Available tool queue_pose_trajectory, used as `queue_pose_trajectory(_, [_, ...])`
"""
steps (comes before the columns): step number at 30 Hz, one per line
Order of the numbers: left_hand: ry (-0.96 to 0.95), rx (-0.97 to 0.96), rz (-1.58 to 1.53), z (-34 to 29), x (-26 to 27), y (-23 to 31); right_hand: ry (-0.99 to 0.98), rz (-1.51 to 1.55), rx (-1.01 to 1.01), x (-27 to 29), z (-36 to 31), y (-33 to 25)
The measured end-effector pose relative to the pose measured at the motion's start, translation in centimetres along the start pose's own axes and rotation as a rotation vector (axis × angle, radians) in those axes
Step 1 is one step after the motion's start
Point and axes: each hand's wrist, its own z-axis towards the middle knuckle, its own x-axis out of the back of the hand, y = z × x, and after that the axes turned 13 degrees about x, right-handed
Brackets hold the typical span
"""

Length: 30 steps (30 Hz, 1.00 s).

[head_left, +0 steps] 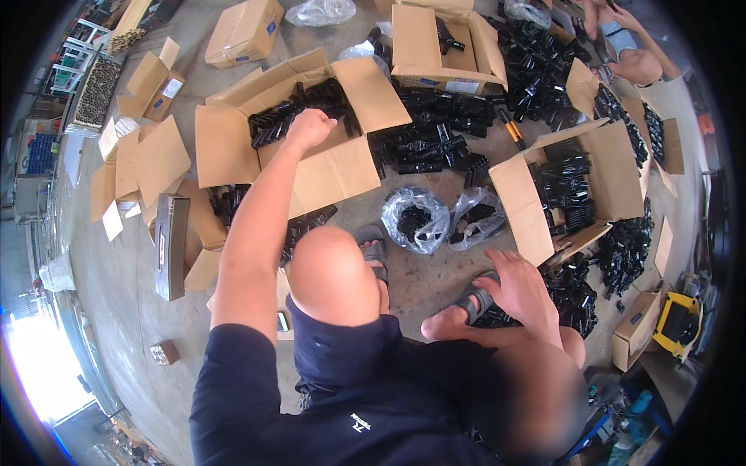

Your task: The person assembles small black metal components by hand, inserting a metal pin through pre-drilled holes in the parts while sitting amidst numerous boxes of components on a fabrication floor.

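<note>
Around the large open carton [334,175]: what cannot be seen

Above the carton, the left hand [312,128] curls most of its fingertips out of sight; whether it grips anything cannot be told. The left forearm [260,206] covers part of the carton's near side. Inside, the black parts [299,105] overlap too densely to separate. Right of the carton and nearer the wearer, the right hand [517,283] hides its palm. Between carton and right hand, crumpled plastic bags [437,231] cloud their contents. Beyond the carton, far right, another person [625,46] is cut off by the picture's edge.
</note>
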Motion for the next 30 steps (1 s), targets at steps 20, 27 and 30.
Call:
queue_pose_trajectory(20, [-0.302,-0.093,-0.979,-7.2,5.7,2.0,0.11,-0.024,0.069,-1.6,-1.9,0.8])
queue_pose_trajectory(27, [0.106,-0.697,-0.915,-22.2,14.1,13.5,-0.12,0.082,-0.103,-2.6,-2.1,0.3])
queue_pose_trajectory(30, [0.003,-0.675,-1.134,-27.2,13.0,16.8,-0.181,0.148,-0.085,-5.9,-1.4,1.9])
